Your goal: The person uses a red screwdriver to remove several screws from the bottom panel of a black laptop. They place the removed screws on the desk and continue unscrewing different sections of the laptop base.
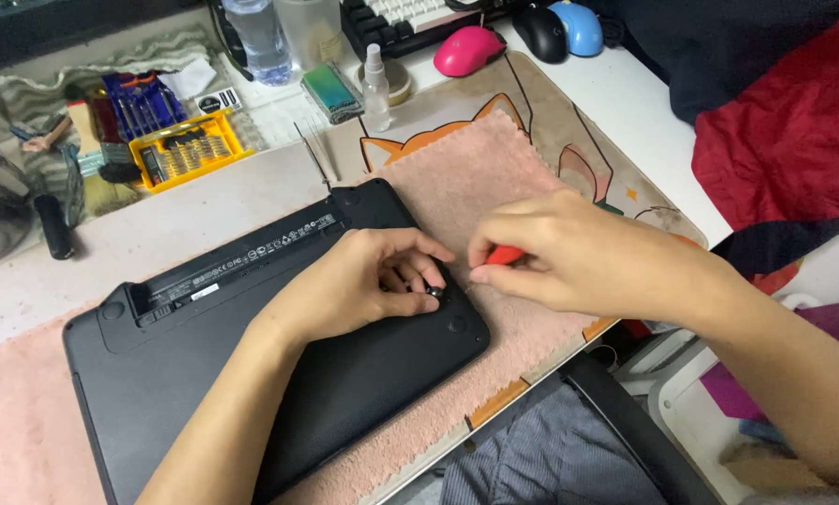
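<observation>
A pale pink fuzzy cloth [475, 178] covers the desk, w/ a black plastic laptop [251, 374] lying bottom-up on it, at the centre. The left hand [358, 285] rests on the laptop near its right edge, fingers curled around a small dark round part [433, 293]. The right hand [569, 252], just beside, is closed on a red-handled screwdriver [505, 254], its tip pointing to that part.

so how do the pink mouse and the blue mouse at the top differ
The pink mouse lies nearer, on the edge of the desk mat; the blue mouse sits farther back on the white desk, beside a black mouse. Pink shows whole; blue is partly cut by the frame. Both lie untouched, away from both hands.
</observation>
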